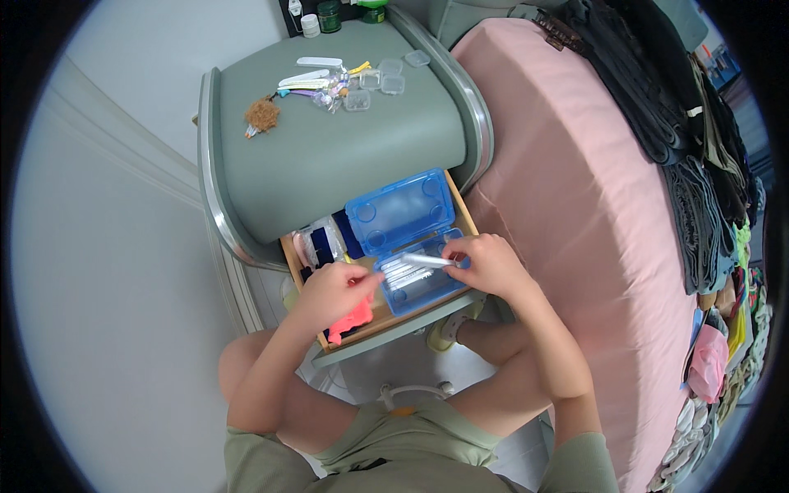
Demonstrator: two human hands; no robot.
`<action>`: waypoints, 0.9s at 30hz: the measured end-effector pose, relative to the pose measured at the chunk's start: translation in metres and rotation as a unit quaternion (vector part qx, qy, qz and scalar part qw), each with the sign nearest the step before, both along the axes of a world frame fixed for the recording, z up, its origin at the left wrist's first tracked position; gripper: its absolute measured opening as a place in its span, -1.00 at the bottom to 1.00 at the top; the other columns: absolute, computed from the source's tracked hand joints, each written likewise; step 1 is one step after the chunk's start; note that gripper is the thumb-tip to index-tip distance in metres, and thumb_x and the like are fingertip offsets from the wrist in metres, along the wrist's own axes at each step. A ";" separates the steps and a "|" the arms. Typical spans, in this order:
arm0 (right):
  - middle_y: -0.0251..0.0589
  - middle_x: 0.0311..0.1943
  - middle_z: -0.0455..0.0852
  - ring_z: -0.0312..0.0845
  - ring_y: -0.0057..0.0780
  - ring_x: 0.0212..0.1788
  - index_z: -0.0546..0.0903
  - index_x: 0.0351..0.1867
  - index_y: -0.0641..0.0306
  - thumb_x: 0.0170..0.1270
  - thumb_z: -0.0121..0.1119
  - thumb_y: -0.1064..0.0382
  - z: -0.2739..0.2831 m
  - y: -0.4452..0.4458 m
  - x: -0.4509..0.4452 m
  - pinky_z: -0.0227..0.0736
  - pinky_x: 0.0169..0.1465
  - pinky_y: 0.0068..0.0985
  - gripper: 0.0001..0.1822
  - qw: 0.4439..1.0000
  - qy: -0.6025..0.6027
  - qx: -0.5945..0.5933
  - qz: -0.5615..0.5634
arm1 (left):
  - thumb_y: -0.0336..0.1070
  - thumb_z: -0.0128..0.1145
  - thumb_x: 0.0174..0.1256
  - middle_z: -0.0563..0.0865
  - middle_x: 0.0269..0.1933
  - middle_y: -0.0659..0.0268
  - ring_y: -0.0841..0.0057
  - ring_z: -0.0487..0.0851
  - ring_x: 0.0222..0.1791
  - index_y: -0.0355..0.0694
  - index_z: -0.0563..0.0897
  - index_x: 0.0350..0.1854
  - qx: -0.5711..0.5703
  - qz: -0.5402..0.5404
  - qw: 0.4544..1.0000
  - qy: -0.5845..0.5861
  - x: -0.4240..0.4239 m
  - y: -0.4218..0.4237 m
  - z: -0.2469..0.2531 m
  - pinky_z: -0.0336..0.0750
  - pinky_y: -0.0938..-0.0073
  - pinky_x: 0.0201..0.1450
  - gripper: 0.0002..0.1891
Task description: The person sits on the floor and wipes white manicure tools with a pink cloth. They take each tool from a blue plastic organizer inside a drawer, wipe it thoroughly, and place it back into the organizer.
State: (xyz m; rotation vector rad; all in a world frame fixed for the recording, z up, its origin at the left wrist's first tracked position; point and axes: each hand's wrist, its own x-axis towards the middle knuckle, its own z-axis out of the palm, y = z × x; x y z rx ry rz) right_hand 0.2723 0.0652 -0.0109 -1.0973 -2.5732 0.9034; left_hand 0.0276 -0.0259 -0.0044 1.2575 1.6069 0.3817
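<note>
A blue translucent plastic case lies in a pulled-out wooden drawer, its hinged lid swung back. Several slim white strips lie side by side within the case. My right hand pinches one slim white item, slightly blurred, above the case's right part. At the case's left edge is my left hand, fingers curled and thumb pointing right; whether it grips anything is unclear. Beneath that hand, a coral-red cloth-like item lies in the drawer.
On the green nightstand top are small clear plastic boxes, white slim items, a brown fuzzy charm and jars. A pink-covered bed borders the right, bearing folded dark clothes. A wall stands left.
</note>
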 end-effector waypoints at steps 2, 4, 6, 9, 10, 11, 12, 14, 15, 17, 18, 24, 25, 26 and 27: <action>-0.25 -0.48 0.64 0.57 -0.29 -0.41 0.61 -0.46 0.17 -0.11 0.22 0.31 -0.010 -0.002 -0.001 0.46 -0.32 -0.41 -0.88 0.997 -0.044 0.061 0.028 | -0.11 0.11 0.10 0.61 -0.64 0.28 0.40 0.58 -0.59 -0.20 0.62 -0.38 0.023 -0.071 0.995 0.071 0.006 -0.001 0.001 0.41 0.47 -0.46 -0.76; -0.28 -0.47 0.63 0.56 -0.30 -0.41 0.63 -0.50 0.18 -0.14 0.24 0.32 -0.018 -0.004 -0.004 0.45 -0.33 -0.40 -0.90 0.993 -0.061 0.087 0.050 | -0.16 0.13 0.07 0.61 -0.66 0.30 0.42 0.58 -0.60 -0.18 0.60 -0.37 0.056 -0.129 0.984 0.113 0.012 -0.003 0.003 0.42 0.47 -0.48 -0.80; -0.28 -0.49 0.61 0.55 -0.29 -0.40 0.63 -0.51 0.18 -0.16 0.24 0.33 -0.028 -0.003 -0.006 0.45 -0.33 -0.39 -0.90 0.990 -0.065 0.092 0.080 | -0.22 0.15 0.04 0.62 -0.64 0.30 0.42 0.60 -0.58 -0.17 0.58 -0.35 0.100 -0.174 0.972 0.124 0.019 -0.006 0.005 0.43 0.45 -0.47 -0.83; -0.29 -0.50 0.60 0.55 -0.28 -0.40 0.63 -0.52 0.19 -0.18 0.23 0.34 -0.041 -0.002 -0.008 0.44 -0.31 -0.38 -0.90 0.987 -0.074 0.094 0.110 | -0.28 0.17 0.00 0.64 -0.56 0.30 0.42 0.62 -0.53 -0.15 0.59 -0.31 0.072 -0.208 0.971 0.098 0.026 -0.011 -0.005 0.45 0.42 -0.43 -0.82; -0.29 -0.50 0.60 0.55 -0.28 -0.39 0.63 -0.52 0.19 -0.18 0.23 0.34 -0.043 -0.002 -0.010 0.44 -0.31 -0.38 -0.90 0.986 -0.076 0.094 0.119 | -0.34 0.15 0.00 0.66 -0.39 0.30 0.43 0.62 -0.53 -0.13 0.58 -0.23 0.100 -0.231 0.964 0.089 0.026 -0.013 -0.011 0.47 0.41 -0.41 -0.78; -0.28 -0.50 0.61 0.55 -0.27 -0.40 0.63 -0.53 0.19 -0.18 0.23 0.35 -0.045 -0.002 -0.011 0.43 -0.31 -0.37 -0.90 0.985 -0.078 0.094 0.124 | -0.37 0.12 -0.01 0.65 -0.33 0.29 0.40 0.63 -0.50 -0.13 0.57 -0.21 0.077 -0.242 0.963 0.086 0.026 -0.015 -0.012 0.48 0.39 -0.39 -0.76; -0.27 -0.50 0.61 0.55 -0.27 -0.40 0.63 -0.53 0.20 -0.18 0.23 0.35 -0.048 -0.003 -0.011 0.43 -0.32 -0.37 -0.90 0.984 -0.082 0.092 0.128 | -0.40 0.10 -0.02 0.64 -0.26 0.28 0.38 0.63 -0.46 -0.14 0.56 -0.19 0.054 -0.253 0.962 0.082 0.029 -0.015 -0.007 0.49 0.37 -0.37 -0.74; -0.26 -0.50 0.61 0.55 -0.25 -0.40 0.62 -0.53 0.20 -0.18 0.22 0.36 -0.054 -0.003 -0.012 0.42 -0.32 -0.36 -0.90 0.983 -0.086 0.092 0.134 | -0.45 0.05 -0.05 0.60 -0.13 0.29 0.36 0.64 -0.44 -0.14 0.52 -0.11 0.047 -0.283 0.954 0.091 0.031 -0.016 -0.006 0.50 0.36 -0.34 -0.65; -0.24 -0.50 0.61 0.54 -0.25 -0.40 0.62 -0.53 0.21 -0.18 0.22 0.36 -0.055 -0.003 -0.012 0.42 -0.33 -0.35 -0.90 0.983 -0.086 0.093 0.136 | -0.47 0.04 -0.06 0.57 -0.06 0.30 0.37 0.64 -0.44 -0.14 0.49 -0.04 0.063 -0.301 0.946 0.105 0.032 -0.017 -0.008 0.50 0.35 -0.33 -0.58; -0.22 -0.52 0.61 0.54 -0.23 -0.41 0.60 -0.52 0.21 -0.18 0.21 0.36 -0.056 -0.003 -0.013 0.41 -0.34 -0.34 -0.90 0.983 -0.085 0.093 0.135 | -0.50 0.01 -0.09 0.55 0.00 0.31 0.34 0.64 -0.42 -0.13 0.45 0.06 0.100 -0.327 0.931 0.127 0.033 -0.020 -0.016 0.51 0.35 -0.32 -0.49; -0.21 -0.53 0.60 0.54 -0.23 -0.41 0.59 -0.53 0.22 -0.18 0.21 0.36 -0.056 -0.004 -0.015 0.40 -0.34 -0.33 -0.90 0.983 -0.082 0.092 0.133 | -0.50 0.00 -0.10 0.55 -0.01 0.31 0.32 0.63 -0.40 -0.14 0.43 0.08 0.121 -0.334 0.925 0.135 0.034 -0.021 -0.022 0.51 0.34 -0.32 -0.46; -0.20 -0.56 0.59 0.53 -0.22 -0.43 0.53 -0.55 0.21 -0.17 0.18 0.37 -0.066 -0.006 -0.020 0.38 -0.38 -0.33 -0.91 0.984 -0.092 0.083 0.132 | -0.46 0.02 -0.15 0.60 -0.11 0.16 0.23 0.62 -0.34 -0.18 0.38 0.14 0.112 -0.345 0.919 0.157 0.039 -0.020 -0.023 0.50 0.29 -0.30 -0.39; -0.20 -0.56 0.59 0.53 -0.22 -0.43 0.52 -0.56 0.21 -0.17 0.17 0.37 -0.066 -0.006 -0.021 0.38 -0.38 -0.33 -0.92 0.984 -0.088 0.085 0.130 | -0.46 0.03 -0.16 0.61 -0.14 0.12 0.23 0.62 -0.34 -0.19 0.38 0.15 0.093 -0.345 0.919 0.164 0.039 -0.018 -0.021 0.50 0.29 -0.30 -0.38; -0.19 -0.59 0.58 0.53 -0.21 -0.44 0.53 -0.58 0.20 -0.19 0.17 0.38 -0.068 -0.007 -0.022 0.39 -0.39 -0.32 -0.93 0.984 -0.081 0.090 0.127 | -0.45 0.04 -0.17 0.62 -0.18 0.10 0.23 0.63 -0.35 -0.21 0.37 0.15 0.093 -0.345 0.921 0.158 0.039 -0.017 -0.021 0.50 0.29 -0.31 -0.37; -0.19 -0.61 0.57 0.54 -0.21 -0.45 0.54 -0.60 0.19 -0.20 0.17 0.38 -0.070 -0.007 -0.022 0.40 -0.40 -0.31 -0.94 0.985 -0.075 0.097 0.124 | -0.44 0.05 -0.19 0.63 -0.23 0.07 0.23 0.63 -0.36 -0.23 0.37 0.15 0.093 -0.346 0.921 0.151 0.039 -0.015 -0.022 0.50 0.29 -0.32 -0.36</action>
